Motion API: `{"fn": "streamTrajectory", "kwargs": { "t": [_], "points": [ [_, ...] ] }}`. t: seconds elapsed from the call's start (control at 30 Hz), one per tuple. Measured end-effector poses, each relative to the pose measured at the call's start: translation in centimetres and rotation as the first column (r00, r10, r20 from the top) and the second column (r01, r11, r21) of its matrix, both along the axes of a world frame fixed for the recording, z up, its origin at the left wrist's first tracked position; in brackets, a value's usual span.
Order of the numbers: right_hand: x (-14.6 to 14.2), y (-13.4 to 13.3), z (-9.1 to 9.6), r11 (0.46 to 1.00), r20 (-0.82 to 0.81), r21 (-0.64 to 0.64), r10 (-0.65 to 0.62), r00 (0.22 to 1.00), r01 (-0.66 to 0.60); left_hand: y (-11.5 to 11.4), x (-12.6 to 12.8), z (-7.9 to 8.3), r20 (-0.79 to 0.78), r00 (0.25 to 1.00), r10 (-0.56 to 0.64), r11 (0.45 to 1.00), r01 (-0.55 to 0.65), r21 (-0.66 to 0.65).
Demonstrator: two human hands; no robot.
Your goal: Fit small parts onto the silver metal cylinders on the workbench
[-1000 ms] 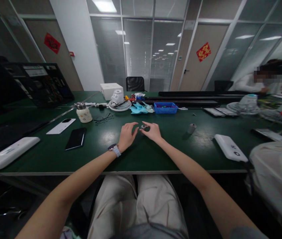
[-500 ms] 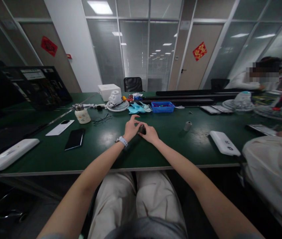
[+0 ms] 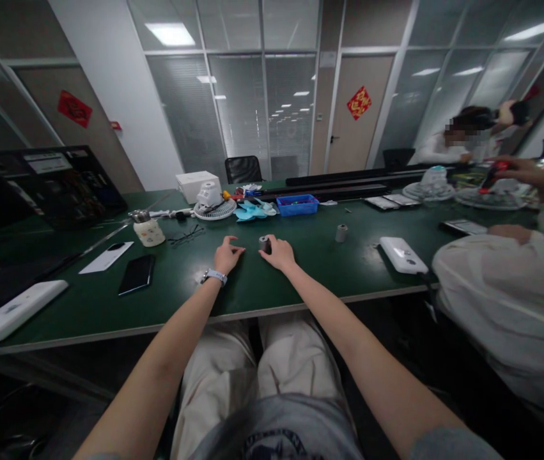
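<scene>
A small grey metal cylinder [image 3: 264, 243] stands upright near the table's middle. The fingers and thumb of my right hand [image 3: 279, 254] are closed around its right side. To the left, my left hand [image 3: 228, 255] is empty, its thumb and fingers apart and curved, a short gap from the cylinder. A watch with a pale band [image 3: 215, 275] circles my left wrist. Farther right, a second grey metal cylinder [image 3: 341, 233] of similar look stands upright on the green table [image 3: 252, 291], touched by neither hand.
Behind my hands lie pale blue fan blades [image 3: 251, 211], a white fan part [image 3: 210, 197] and a blue tray [image 3: 297, 204]. Phones, glasses [image 3: 186, 236] and a jar [image 3: 149, 232] are at left. White power bank-like blocks [image 3: 403, 255] flank me. Other people sit at right.
My hands have moved apart: the left hand has let go and drawn away to the left, while the right still holds the cylinder. The camera view has turned slightly right.
</scene>
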State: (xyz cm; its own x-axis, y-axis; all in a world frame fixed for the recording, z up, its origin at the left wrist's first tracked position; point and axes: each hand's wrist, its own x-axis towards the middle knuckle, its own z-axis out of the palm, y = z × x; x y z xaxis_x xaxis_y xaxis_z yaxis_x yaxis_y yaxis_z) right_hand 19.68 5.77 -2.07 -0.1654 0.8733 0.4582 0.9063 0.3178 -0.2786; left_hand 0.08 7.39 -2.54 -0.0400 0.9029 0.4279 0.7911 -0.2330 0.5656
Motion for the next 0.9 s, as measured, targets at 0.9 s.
{"fn": "streamTrajectory", "kwargs": {
  "t": [0.9],
  "points": [
    [4.2, -2.9, 0.5, 0.988, 0.029, 0.132, 0.072, 0.997, -0.075, -1.1, -3.0, -0.2, 0.439, 0.82, 0.367, 0.919, -0.392, -0.037]
  ]
}}
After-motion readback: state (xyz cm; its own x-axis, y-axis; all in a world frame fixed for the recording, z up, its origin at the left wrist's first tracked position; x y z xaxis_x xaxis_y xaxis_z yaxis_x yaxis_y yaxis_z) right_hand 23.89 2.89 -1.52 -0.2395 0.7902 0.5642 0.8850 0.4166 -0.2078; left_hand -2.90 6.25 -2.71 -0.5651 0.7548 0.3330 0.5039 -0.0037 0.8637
